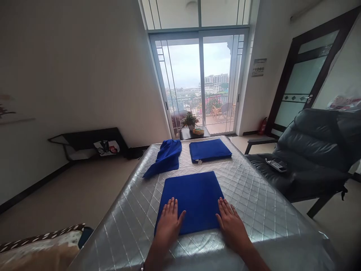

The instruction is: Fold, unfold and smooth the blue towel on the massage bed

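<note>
Head view: a folded blue cloth (194,195) lies flat between and under the two hands, its far edge reaching well ahead of the fingertips. On its left side rests the left hand (168,218), palm down, fingers straight and nearly together, thumb spread inward over the fabric. Matching it, the right hand (229,220) lies along the right side, also palm down and flat, its thumb pointing inward onto the blue. Both are opened out; neither grips anything, they only touch the cloth from above.

Beneath the cloth and both forearms spreads a silver quilted cover (132,214), stitched in diamonds. Beyond the hands, slightly to the right, sits a second folded blue piece (211,149) with a white tag (199,162) at its near edge; ahead of the left hand, a rumpled blue cloth (167,153) trails toward the left. Farther ahead, past the cover's far edge, a potted plant (190,120) and a yellowish packet (198,131) share a small dark table (184,134) before a sliding glass door (201,82). Well to the right of the right hand stands a black armchair (313,146), a handset (276,165) on its seat.
</note>
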The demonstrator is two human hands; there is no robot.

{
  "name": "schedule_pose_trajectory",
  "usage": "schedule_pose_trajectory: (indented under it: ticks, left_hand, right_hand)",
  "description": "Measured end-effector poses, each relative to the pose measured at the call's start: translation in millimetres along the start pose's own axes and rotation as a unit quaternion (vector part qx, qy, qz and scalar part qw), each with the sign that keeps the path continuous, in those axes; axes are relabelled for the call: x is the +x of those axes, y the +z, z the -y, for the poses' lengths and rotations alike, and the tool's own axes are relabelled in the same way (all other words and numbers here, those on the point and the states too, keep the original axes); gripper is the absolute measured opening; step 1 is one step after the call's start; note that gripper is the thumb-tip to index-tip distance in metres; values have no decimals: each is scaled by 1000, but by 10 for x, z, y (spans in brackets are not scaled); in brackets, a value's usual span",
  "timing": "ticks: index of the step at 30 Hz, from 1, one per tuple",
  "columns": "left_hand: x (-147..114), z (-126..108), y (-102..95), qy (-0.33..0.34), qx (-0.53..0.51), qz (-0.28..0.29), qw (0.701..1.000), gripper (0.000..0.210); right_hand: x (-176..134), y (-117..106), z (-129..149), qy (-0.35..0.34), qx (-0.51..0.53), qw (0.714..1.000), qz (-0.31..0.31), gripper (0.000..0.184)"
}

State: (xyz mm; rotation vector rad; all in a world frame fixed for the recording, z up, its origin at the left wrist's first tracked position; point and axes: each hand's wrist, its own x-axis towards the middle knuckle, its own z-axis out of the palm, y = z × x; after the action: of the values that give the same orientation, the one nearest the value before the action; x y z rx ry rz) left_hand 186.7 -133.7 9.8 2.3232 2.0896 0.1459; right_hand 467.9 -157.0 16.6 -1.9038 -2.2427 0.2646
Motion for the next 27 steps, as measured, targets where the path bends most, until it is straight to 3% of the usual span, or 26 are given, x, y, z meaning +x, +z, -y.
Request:
schedule_pose_trajectory:
  ticks: [5,7,9,11,14,21,24,27]
  left_hand:
    - [230,-1074,-142,213,-89,25,973,73]
    - [257,-1297,-121,271,-111,32,956,68]
    - [255,-1329,-74,291,-116,27,949,64]
    - [231,-1198,-25,277,-107,23,955,62]
    - [143,-806,27,219,-81,29,972,64]
    - [-285,192,186,7,-16,13,1000,71]
    - [-408,363,274,-36,-12,-3,999,76]
    - [-433,379,321,-39,-22,-12,999,81]
  right_hand:
    - [-20,49,-22,28,-18,999,43,62]
    - [-6,59,-33,23,-18,998,50,61]
    - [1,73,-45,22,-18,998,55,61]
    - [3,98,-56,25,-13,998,53,62]
    - [4,146,-69,29,4,999,36,65]
    - [10,164,-80,24,10,999,36,65]
    - [7,160,-84,20,-4,999,38,64]
    - [6,143,-95,24,-7,999,34,63]
